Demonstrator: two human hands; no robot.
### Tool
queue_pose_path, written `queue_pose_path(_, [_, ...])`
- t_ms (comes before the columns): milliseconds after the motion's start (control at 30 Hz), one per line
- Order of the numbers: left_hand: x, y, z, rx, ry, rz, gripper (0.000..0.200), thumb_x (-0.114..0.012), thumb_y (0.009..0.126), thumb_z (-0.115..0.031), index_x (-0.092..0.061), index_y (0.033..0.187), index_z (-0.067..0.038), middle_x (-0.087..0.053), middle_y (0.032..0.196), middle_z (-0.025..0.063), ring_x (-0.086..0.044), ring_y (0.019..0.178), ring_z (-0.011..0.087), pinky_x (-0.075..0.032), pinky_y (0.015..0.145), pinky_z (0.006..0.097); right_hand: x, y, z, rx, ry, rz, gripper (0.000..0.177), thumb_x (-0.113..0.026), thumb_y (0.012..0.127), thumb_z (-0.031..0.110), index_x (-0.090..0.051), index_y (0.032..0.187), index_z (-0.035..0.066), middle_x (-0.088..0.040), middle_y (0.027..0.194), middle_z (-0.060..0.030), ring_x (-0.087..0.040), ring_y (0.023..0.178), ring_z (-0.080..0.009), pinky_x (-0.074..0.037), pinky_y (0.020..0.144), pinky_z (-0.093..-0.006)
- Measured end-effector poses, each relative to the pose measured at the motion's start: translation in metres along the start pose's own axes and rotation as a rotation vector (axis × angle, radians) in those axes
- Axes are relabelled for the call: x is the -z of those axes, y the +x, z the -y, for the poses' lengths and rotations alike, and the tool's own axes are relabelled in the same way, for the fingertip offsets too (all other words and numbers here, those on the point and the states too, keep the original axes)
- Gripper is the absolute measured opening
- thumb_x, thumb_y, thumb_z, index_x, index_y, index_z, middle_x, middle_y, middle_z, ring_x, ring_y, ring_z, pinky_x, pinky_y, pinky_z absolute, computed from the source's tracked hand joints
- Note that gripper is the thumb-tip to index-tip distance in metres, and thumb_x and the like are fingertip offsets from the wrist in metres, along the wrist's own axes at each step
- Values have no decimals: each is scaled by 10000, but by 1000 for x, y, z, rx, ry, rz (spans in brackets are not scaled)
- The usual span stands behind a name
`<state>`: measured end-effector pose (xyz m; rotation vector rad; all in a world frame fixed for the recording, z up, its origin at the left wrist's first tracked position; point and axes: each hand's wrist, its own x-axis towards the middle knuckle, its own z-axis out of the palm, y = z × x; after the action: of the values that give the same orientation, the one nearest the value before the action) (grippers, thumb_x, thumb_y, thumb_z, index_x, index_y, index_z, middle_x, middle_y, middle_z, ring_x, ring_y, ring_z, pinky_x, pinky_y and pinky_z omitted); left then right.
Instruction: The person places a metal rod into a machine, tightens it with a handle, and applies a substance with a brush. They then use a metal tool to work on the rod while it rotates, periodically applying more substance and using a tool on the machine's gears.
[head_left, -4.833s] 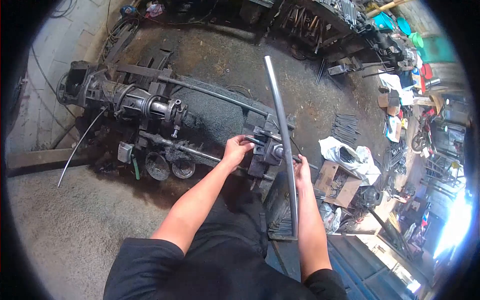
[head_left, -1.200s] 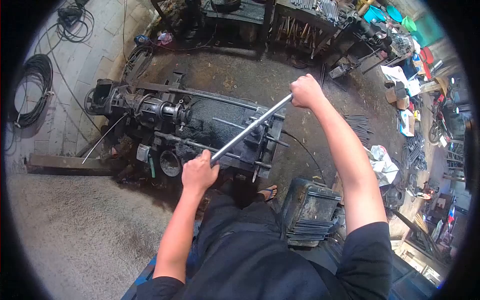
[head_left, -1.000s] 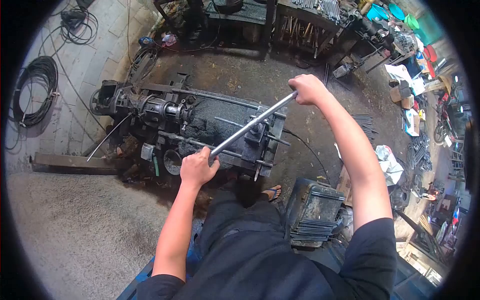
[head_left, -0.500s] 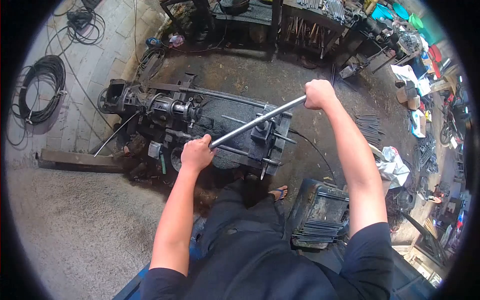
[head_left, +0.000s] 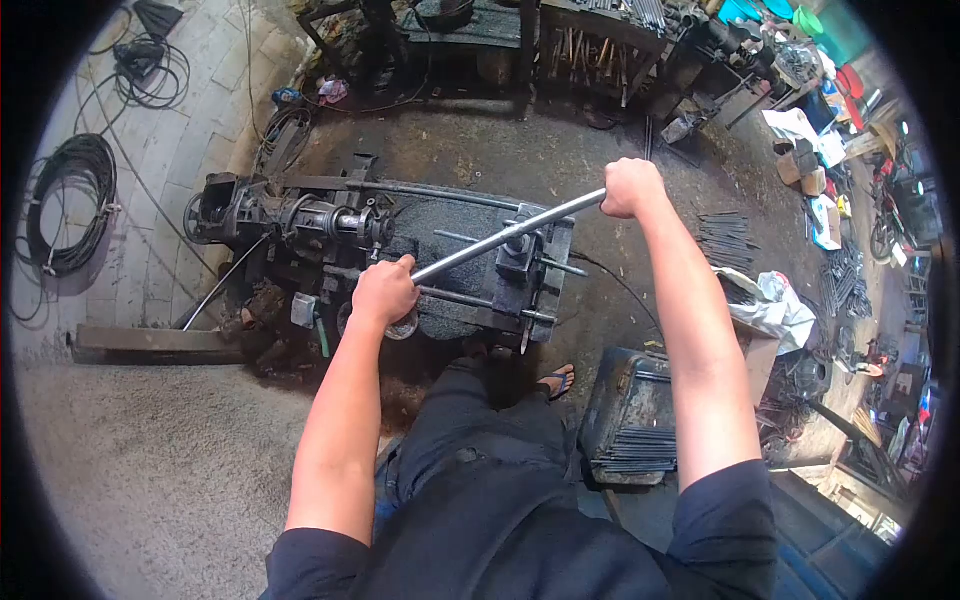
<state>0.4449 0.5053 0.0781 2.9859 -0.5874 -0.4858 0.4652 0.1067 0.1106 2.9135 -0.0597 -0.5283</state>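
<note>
Since the earliest frame, my left hand [head_left: 386, 292] and right hand [head_left: 633, 188] have moved from the clamp block [head_left: 513, 262] to the metal bar [head_left: 560, 213]. On the head view, each is clamped round one end, the bar crossing over that block. I judge it stiff, smooth, fairly heavy, best held near both ends. Dark grit [head_left: 430, 220] lies along the machine [head_left: 320, 218]; rods [head_left: 727, 240] litter the stained floor [head_left: 590, 160].

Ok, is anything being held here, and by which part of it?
Yes, a metal bar: left grip around one end, right grip around the opposite end.
</note>
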Motion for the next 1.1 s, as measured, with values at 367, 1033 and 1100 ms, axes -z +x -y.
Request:
queue_pose_path(367, [7,12,7,-69,2,37,253,-693,799,-243,-617,984,-87,-677,838,198,-665,847,402,-534,777,501,-13,-9,1,-44,46,-48,250,-668,658,218,-740,809,32,-721,877,-182,-710,854,-333,-577,780,-416])
queue_pose_path(1033, [0,45,36,-301,80,-118,312,-747,742,-254,-559,929,-90,-667,760,171,-664,754,387,-530,681,494,-19,-38,16,-228,37,26,242,-630,710,140,-745,905,55,-727,965,-160,-714,913,-305,-569,809,-408])
queue_pose_path(1100, [0,47,36,-339,54,-149,316,-750,735,-253,-551,922,-93,-666,757,171,-665,747,378,-526,666,494,-22,-40,16,-251,59,14,236,-627,716,135,-745,904,56,-727,962,-162,-713,916,-304,-569,811,-409])
